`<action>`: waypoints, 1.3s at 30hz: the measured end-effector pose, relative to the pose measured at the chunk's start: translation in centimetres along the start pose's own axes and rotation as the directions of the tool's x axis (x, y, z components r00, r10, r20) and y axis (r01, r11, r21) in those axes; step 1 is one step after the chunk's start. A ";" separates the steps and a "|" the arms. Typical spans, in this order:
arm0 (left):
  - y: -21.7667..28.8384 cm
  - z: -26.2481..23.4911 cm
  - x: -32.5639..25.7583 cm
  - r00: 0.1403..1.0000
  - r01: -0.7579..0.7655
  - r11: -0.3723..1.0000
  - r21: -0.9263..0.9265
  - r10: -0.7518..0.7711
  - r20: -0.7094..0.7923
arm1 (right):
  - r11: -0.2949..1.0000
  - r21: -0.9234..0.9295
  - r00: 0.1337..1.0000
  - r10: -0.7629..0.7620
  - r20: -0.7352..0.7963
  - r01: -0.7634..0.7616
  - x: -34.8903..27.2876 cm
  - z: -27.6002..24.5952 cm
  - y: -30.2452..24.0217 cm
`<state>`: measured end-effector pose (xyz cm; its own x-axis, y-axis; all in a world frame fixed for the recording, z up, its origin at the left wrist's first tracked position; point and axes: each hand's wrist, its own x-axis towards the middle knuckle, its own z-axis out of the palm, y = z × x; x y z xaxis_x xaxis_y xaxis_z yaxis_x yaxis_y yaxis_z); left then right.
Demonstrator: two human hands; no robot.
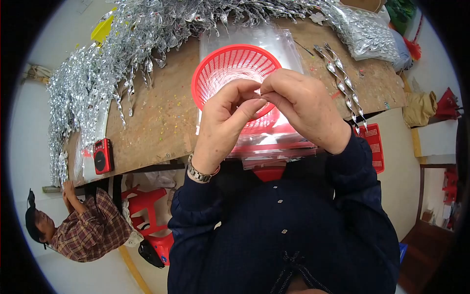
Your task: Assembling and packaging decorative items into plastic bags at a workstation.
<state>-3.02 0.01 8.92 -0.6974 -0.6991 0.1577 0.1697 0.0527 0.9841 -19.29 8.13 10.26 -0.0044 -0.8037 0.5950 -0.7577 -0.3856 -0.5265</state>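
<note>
left hand [223, 117] beside right hand [308, 103] | red basket [197, 82] beneath | mouth facing up

- Our left hand [220, 117] and right hand [306, 103] meet at the fingertips above a red basket [197, 81]; we cannot tell what lies between.
- Beneath it we have clear plastic sheets [290, 49] on the brown desk [159, 112].
- Silver tinsel [117, 59] lines our far side.
- Left of us, a red radio [102, 157] stands near a person [93, 228] in plaid.
</note>
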 end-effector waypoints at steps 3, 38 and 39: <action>0.3 -0.5 -0.2 1.000 0.026 0.992 0.121 -0.028 0.009 | 1.000 -0.026 1.000 -0.005 0.021 0.005 0.0 -0.1 0.0; -2.2 1.2 -2.0 0.929 -0.312 0.868 0.386 0.364 -0.069 | 0.381 0.868 0.857 0.506 0.093 -0.319 -2.0 3.0 -1.1; -2.1 1.0 -2.0 0.927 -0.310 0.866 0.393 0.366 -0.076 | 0.377 0.870 0.861 0.499 0.098 -0.318 -2.0 3.0 -1.2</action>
<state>-2.70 1.98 6.62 -0.5316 -0.6832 0.5007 0.0895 0.5425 0.8353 -16.41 8.87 7.89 -0.3178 -0.9290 0.1897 0.2831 -0.2839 -0.9161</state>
